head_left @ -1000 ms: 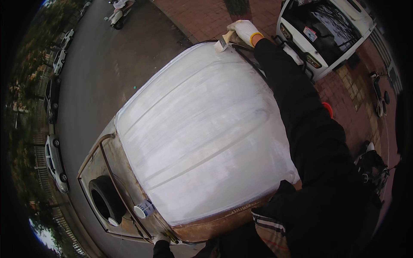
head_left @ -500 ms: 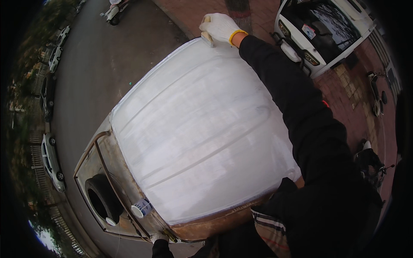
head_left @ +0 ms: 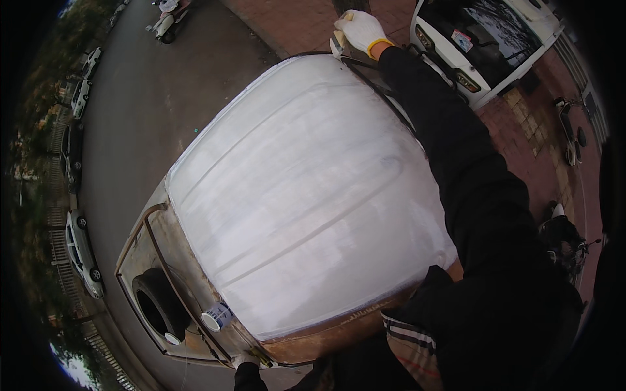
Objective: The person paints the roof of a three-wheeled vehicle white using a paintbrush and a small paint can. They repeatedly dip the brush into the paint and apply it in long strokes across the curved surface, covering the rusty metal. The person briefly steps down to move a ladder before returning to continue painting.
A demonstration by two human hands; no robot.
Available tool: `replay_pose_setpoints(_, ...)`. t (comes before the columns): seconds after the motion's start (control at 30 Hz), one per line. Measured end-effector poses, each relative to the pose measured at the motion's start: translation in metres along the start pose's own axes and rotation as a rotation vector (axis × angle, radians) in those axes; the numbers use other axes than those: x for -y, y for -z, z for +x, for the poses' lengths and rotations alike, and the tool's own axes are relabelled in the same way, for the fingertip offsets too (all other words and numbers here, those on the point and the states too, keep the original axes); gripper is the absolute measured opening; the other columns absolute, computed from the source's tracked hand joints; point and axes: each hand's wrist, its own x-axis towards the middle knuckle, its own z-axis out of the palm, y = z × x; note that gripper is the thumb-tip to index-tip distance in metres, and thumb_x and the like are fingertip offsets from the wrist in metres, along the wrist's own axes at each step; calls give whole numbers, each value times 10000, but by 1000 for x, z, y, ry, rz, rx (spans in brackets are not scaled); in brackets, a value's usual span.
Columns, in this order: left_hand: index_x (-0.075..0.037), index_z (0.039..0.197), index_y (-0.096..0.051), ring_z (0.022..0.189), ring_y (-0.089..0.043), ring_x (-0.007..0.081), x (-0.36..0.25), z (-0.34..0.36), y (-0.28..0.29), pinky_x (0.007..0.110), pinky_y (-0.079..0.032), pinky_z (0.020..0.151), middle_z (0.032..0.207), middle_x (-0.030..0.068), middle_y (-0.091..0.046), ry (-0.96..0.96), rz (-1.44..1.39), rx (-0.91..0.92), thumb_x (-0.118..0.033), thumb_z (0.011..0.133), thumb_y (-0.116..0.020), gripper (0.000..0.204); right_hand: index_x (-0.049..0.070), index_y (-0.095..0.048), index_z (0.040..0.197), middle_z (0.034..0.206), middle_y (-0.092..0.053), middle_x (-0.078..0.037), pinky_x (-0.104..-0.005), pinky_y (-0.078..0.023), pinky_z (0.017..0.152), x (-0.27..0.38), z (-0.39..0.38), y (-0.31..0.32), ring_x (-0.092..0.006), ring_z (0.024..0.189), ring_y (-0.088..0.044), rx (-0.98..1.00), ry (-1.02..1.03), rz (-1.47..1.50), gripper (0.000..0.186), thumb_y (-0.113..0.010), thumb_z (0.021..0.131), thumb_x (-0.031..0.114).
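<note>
A vehicle cab roof (head_left: 300,189) covered in fresh-looking white paint spreads in front of me. My right hand (head_left: 362,30), in a white knit glove with a yellow cuff, is closed around a paintbrush (head_left: 337,47) at the roof's far edge. The brush's white-smeared end is down by the roof's far corner. Low in view, my left hand (head_left: 244,360), also gloved, is closed over the metal rail (head_left: 222,355) at the near edge of the rusty cargo bed; its fingers show only in part. A paint can (head_left: 217,317) stands beside the roof on the left.
A tire (head_left: 160,303) and a small white container (head_left: 173,338) lie in the cargo bed, behind a rusty bar (head_left: 156,238). A white vehicle (head_left: 486,49) is parked at far right. Cars line the road on the left, and a scooter (head_left: 167,23) is at the top.
My right hand has moved right and slightly up with the brush, off the roof's top surface to its far corner. My left hand stays at the rail. The scooter on the road has come nearer.
</note>
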Motion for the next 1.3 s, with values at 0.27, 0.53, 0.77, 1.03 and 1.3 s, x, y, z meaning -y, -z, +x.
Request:
replay_pose_setpoints(0.27,-148,1282,-720,1263,-663,274,3,-7,0,400,-403,1123,1302,131,-730,-79,-51,-60,-465,904,-656,498,97,-782,1078,1001,-758,-159,-397,-562,855,97,-37,-27,-316,930,-723,201,322,254,341,-641,977,391)
replay_pose_setpoints(0.53,-159,1282,-696,1299,-629,320,6,5,-8,426,-462,1101,1321,156,-709,-64,-38,-29,-475,888,-693,505,87,-792,1056,1012,-783,-160,-425,-567,859,-24,1,22,-317,956,-748,-28,-86,50,370,-672,909,405)
replay_pose_setpoints(0.77,-150,1296,-692,1285,-645,274,2,2,-4,404,-431,1089,1332,151,-703,-24,-7,-37,-476,887,-688,523,104,-769,1085,1045,-768,-175,-458,-564,891,10,-5,10,-382,995,-725,0,43,-22,389,-623,924,427)
replay_pose_setpoints(1.03,-136,1284,-692,1249,-671,284,4,3,-9,413,-472,1054,1289,153,-725,-34,-51,-67,-488,880,-694,536,82,-785,1028,1058,-762,-167,-427,-561,884,64,-24,-3,-342,980,-723,41,193,243,332,-658,912,366)
replay_pose_setpoints(1.3,-140,1274,-701,1228,-673,298,4,0,-7,418,-475,1045,1286,132,-727,-72,-15,-83,-516,878,-701,545,103,-780,1059,1032,-770,-174,-433,-568,891,-2,-16,-7,-376,979,-724,117,-110,117,371,-689,884,417)
